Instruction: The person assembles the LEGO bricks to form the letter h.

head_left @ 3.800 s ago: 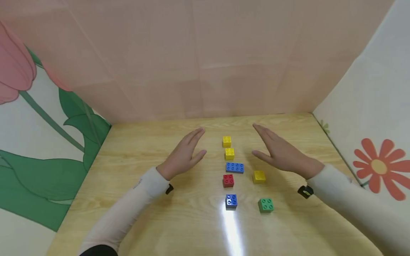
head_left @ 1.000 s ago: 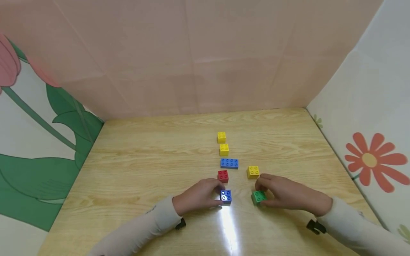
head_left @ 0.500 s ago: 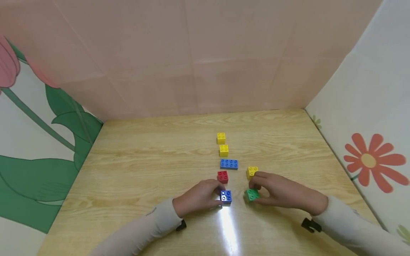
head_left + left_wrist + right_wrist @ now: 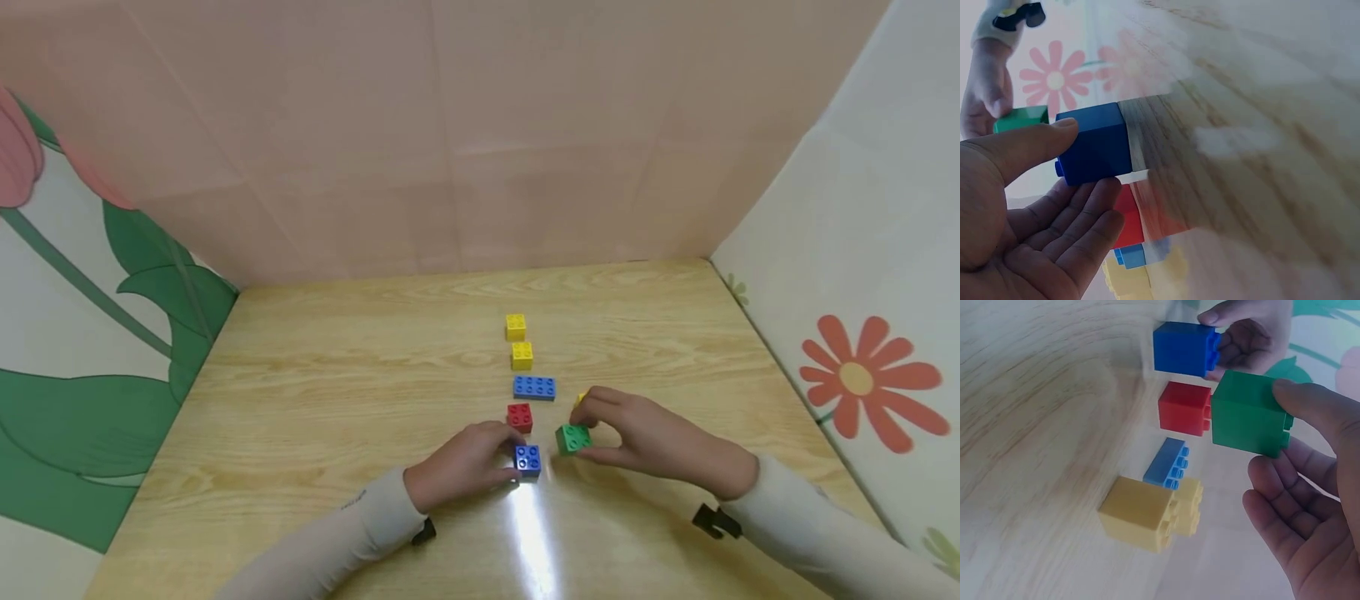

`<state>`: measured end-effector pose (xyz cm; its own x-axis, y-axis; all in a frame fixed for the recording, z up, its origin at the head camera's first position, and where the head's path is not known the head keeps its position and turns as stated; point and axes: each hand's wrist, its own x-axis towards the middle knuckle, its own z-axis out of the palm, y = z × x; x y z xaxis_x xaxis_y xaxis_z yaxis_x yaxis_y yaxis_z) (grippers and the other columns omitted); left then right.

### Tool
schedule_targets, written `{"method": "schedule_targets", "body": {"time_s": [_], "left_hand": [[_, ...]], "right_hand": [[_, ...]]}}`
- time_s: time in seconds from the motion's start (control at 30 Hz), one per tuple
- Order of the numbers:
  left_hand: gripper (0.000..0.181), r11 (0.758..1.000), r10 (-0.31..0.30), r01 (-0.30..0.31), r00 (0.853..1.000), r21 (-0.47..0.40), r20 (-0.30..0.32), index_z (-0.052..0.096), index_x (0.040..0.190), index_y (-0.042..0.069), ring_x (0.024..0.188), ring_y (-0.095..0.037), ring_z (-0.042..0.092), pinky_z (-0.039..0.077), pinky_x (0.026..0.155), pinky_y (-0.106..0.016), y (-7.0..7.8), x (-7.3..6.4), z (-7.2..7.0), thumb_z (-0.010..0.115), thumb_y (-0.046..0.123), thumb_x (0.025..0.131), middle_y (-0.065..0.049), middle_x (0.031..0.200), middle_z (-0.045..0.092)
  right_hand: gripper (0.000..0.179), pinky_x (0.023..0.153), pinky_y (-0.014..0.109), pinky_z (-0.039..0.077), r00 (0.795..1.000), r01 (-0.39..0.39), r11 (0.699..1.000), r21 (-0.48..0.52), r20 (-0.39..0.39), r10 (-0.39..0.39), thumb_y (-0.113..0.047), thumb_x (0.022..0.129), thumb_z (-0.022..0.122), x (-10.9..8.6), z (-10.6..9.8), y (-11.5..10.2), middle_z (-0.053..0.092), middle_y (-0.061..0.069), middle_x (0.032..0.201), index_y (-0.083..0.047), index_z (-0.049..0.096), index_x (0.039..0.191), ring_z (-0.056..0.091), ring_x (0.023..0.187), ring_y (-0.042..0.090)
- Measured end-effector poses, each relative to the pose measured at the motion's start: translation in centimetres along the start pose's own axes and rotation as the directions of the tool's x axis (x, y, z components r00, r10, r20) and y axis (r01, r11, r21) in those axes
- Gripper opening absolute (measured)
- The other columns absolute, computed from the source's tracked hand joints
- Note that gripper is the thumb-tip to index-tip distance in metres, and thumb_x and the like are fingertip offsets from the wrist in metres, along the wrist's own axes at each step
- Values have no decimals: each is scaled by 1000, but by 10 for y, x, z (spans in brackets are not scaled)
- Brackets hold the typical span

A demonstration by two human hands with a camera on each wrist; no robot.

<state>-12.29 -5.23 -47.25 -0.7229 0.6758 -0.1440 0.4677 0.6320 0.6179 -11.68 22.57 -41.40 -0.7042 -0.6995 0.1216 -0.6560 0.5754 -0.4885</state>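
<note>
My left hand (image 4: 467, 465) pinches a square blue toy brick (image 4: 527, 460) between thumb and fingers. That brick stands on the wooden table, studs up. Off the tabletop, my right hand (image 4: 651, 437) grips a square green toy brick (image 4: 573, 439) by its sides, just right of the blue one. In the right wrist view the green brick (image 4: 1246, 414) hangs apart from the table, its studs toward the palm. A red brick (image 4: 519, 417) stands right behind the blue one. One yellow brick (image 4: 581, 400) is mostly hidden by the right hand's fingers.
Behind the red brick lie a long blue brick (image 4: 534, 387) and two yellow bricks, the nearer (image 4: 522, 356) and the farther (image 4: 515, 327), in a rough line. A pinkish sheet (image 4: 450, 167) rises at the table's back edge. Flower-printed panels flank both sides.
Both hands came down from above the table to the bricks. The right hand took the green brick, moved it left toward the blue one and lifted it. The left hand stays on the blue brick.
</note>
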Motion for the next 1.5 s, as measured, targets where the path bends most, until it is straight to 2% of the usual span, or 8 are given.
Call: {"method": "schedule_targets", "body": {"time_s": [0.17,0.5,0.73,1.1,1.33,1.5], "left_hand": [[39,1000,20,-19,1000,8,-17,64,119,16,101,-3,59,48,89,-20,0,-1,0,77,29,85,9,110,65],[40,1000,5,-6,1000,-24,-17,64,121,17,101,-2,59,48,89,-20,-1,-1,-2,76,31,86,11,112,64],[41,1000,27,-27,999,-3,-27,64,120,15,98,-1,59,48,87,-18,-3,-1,-1,77,32,85,11,109,64],[40,998,68,-68,997,-8,-48,65,120,14,100,-1,59,48,88,-18,-5,-1,-2,77,32,85,11,108,65],[39,996,84,-84,995,-7,-49,65,119,13,99,-1,59,48,87,-17,-6,0,-2,77,30,85,10,108,66],[41,996,87,-88,995,-10,-50,65,118,12,98,-1,60,48,86,-16,-7,-1,-1,78,28,84,9,107,66]], "right_hand": [[27,77,23,55,1000,-4,1000,-25,-11,4,-36,85,77,4,-1,-4,56,-19,101,-25,65,107,59,89,-2],[27,78,29,56,999,36,999,-37,-20,-37,-36,86,76,10,0,-9,58,-17,104,-23,66,108,59,92,2],[26,78,24,55,999,45,999,-22,-3,-45,-36,87,74,16,1,-15,58,-17,105,-24,66,108,59,93,2],[27,78,28,56,990,139,990,13,-10,-138,-30,86,76,27,12,-21,57,-14,107,-22,64,109,59,93,4],[29,79,23,54,996,85,996,41,32,-86,-33,86,76,29,16,-24,57,-17,108,-24,64,111,58,95,0],[30,79,24,54,997,45,997,58,64,-49,-34,86,76,30,17,-26,56,-17,108,-25,65,112,60,95,5]]}}
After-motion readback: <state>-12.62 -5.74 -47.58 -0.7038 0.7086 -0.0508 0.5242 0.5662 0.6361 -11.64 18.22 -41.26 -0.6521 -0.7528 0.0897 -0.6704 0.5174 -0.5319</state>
